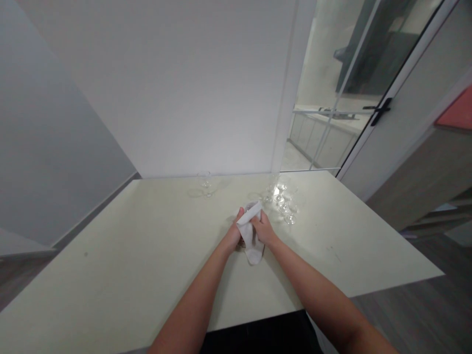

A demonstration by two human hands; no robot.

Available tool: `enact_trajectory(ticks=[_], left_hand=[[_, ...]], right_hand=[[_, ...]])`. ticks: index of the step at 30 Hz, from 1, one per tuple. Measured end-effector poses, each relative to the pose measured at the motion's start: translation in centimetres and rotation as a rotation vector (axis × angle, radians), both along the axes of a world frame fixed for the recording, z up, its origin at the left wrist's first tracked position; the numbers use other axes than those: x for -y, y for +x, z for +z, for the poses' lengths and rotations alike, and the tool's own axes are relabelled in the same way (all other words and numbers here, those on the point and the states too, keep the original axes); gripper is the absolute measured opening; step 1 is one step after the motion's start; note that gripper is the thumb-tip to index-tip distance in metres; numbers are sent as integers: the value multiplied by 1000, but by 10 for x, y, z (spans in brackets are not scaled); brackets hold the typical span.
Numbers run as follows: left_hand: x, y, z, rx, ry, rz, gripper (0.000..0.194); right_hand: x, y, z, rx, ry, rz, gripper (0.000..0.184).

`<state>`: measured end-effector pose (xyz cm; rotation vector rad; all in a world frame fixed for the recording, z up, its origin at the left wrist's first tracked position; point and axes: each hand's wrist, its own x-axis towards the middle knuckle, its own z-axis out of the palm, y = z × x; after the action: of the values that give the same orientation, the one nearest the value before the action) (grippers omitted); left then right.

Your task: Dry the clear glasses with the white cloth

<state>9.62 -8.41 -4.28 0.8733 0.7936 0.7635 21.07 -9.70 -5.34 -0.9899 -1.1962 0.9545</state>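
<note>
Over the middle of the table, a white cloth [252,246] is draped around a transparent stemmed glass [251,205], whose rim shows at the cloth's upper edge. My left hand [233,234] is closed around the glass from the left, thumb pointing up. From the other side my right hand [264,229] grips the cloth, with its fingers pressed into the fold near the rim. The lower end of the cloth hangs toward me. Most of the glass is hidden by the cloth and my hands.
Several transparent stemmed glasses [289,218] stand close together just beyond my right hand. One more stemmed glass [205,183] stands alone at the back left, near the wall [184,98]. The pale table [147,265] ends at that wall; a glazed door [332,113] is at the right.
</note>
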Motion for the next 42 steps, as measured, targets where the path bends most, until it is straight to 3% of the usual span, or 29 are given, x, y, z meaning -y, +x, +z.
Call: enact_trajectory(ticks=[5,11,13,16,18,23,26,35,38,42], left_hand=[[1,-10,8,-33,-64,46,73],[11,-7,16,2,60,10,64],[9,-4,16,-28,177,146,60],[1,-5,13,-127,360,451,55],[-3,-7,12,-164,379,525,57],[0,-9,11,-172,292,225,70],[5,-7,11,-223,294,112,70],[6,-5,7,-196,501,171,45],[8,-4,7,-181,358,85,45],[5,-6,3,-108,117,-125,57]], right_hand=[[-2,3,3,15,-25,-117,28],[-3,3,2,61,-11,135,47],[-2,1,2,99,10,136,46],[-1,-3,2,159,41,122,42],[0,-4,2,133,32,131,41],[0,-1,-2,-197,-105,128,50],[-2,3,-4,-296,-106,132,60],[-10,5,-3,-331,-150,-107,33],[-8,6,1,-364,-152,-102,35],[-4,8,7,-385,-192,19,37]])
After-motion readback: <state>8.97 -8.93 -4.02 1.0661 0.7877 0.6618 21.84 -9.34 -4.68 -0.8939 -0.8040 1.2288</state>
